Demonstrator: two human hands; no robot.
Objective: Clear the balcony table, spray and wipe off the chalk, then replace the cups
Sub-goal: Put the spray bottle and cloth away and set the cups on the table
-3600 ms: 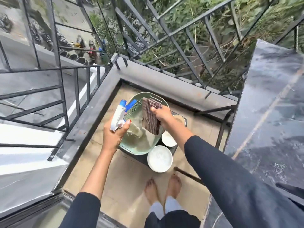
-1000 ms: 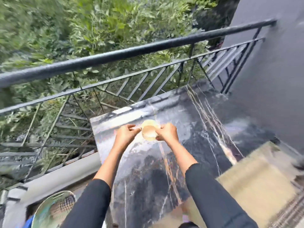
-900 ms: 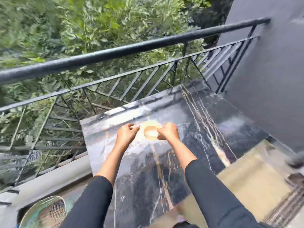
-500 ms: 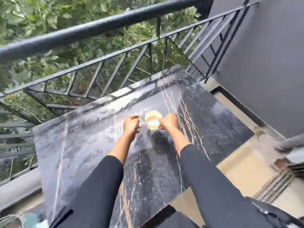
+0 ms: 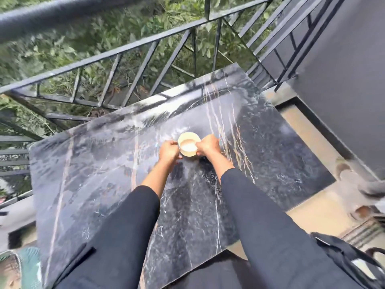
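No legible writing anywhere.
The cup between left hand and right hand, and the table under them: no readable marks.

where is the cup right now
In the head view the cup is near the middle of the dark marble table, held between the left hand and the right hand, on the half nearer the railing.
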